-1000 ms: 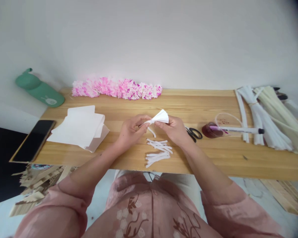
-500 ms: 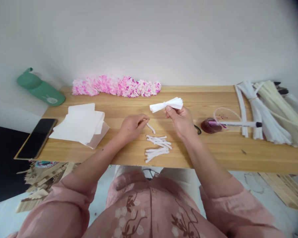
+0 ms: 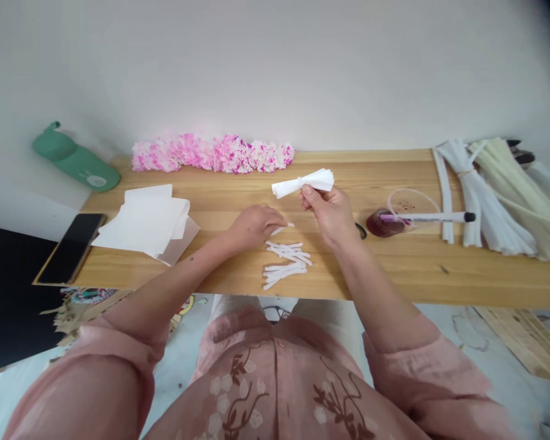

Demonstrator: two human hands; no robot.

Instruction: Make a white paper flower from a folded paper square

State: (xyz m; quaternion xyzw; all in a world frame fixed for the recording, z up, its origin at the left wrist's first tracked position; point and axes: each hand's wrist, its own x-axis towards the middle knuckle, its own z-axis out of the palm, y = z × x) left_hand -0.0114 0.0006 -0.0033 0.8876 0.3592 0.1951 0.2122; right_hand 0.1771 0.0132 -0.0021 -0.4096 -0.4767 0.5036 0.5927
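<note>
My right hand [image 3: 332,211] is closed on a white pleated paper bundle [image 3: 319,180], pinched in at its middle and fanned at both ends. The thumb presses near the narrow waist, and the bundle is held above the table. Low over the wood, my left hand [image 3: 257,226] has its fingers together on a short white strip [image 3: 284,229]; part of the strip is hidden beneath them. More short white strips [image 3: 288,252] lie in two loose groups just in front of the table edge, between my hands.
Pink-and-white ruffled paper flowers [image 3: 211,153] line the wall. White paper sheets [image 3: 142,220], a phone [image 3: 71,247] and a green bottle [image 3: 76,159] are at left. To the right stand a jar of dark red liquid [image 3: 382,223], a marker [image 3: 440,217] and long strip bundles [image 3: 490,201].
My left hand has moved slightly right and lower over the table, and its strip has swung from pointing down to pointing right. My right hand still holds the bundle. The view has shifted a little.
</note>
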